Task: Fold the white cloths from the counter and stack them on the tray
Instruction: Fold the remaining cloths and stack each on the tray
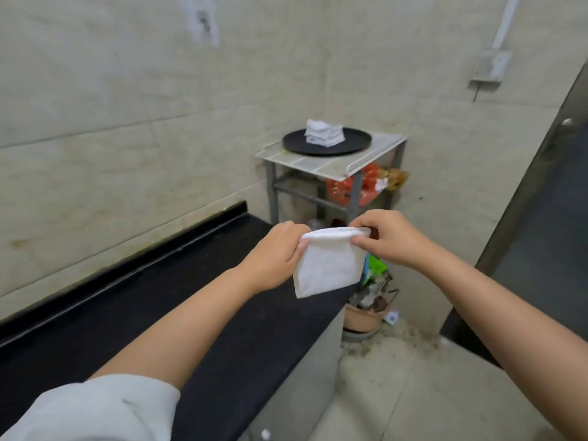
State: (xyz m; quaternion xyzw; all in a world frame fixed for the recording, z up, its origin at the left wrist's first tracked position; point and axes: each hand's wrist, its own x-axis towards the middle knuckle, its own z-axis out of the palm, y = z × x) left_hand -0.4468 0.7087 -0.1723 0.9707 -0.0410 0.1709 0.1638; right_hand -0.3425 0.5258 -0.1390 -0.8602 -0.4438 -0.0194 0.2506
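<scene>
Your left hand and right hand each pinch a top corner of one folded white cloth, which hangs between your fingers above the dark worktop. Far beyond your fingers, a pile of folded cloths already sits on the black tray. This cloth still has to go there, and I see no more on the worktop.

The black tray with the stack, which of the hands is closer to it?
Right. The right hand sits below and slightly right of the tray; the left hand is lower and further left.
</scene>
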